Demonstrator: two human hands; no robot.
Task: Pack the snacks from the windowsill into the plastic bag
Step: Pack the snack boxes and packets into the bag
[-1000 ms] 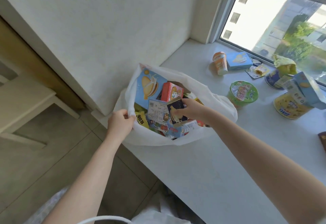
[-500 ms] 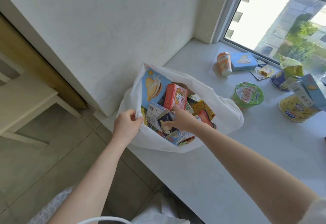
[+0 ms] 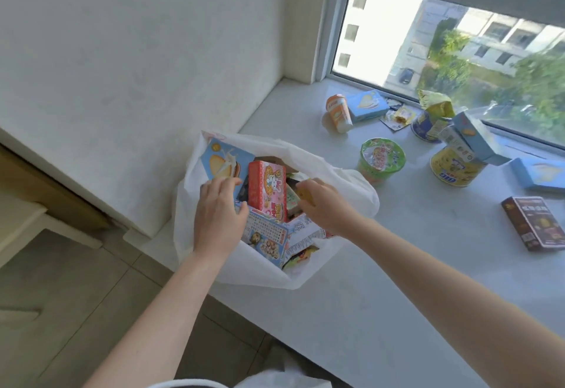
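plastic bag (image 3: 305, 274) at front edge of windowsill (image 3: 397, 265), crammed with boxes | left hand (image 3: 218, 213) laid loosely spread on the boxes | right hand (image 3: 324, 207) among the packs (grip unclear) | step: settling contents | next: fetch green cup (image 3: 382, 158), probably after making room

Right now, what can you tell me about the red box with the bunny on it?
The red bunny box looks like cardboard, red at the top and pink lower down, with a white cartoon rabbit on its front. It stands upright in the white plastic bag. A blue printed box hides its bottom. The left hand and right hand sit either side of it; whether they touch it is unclear.
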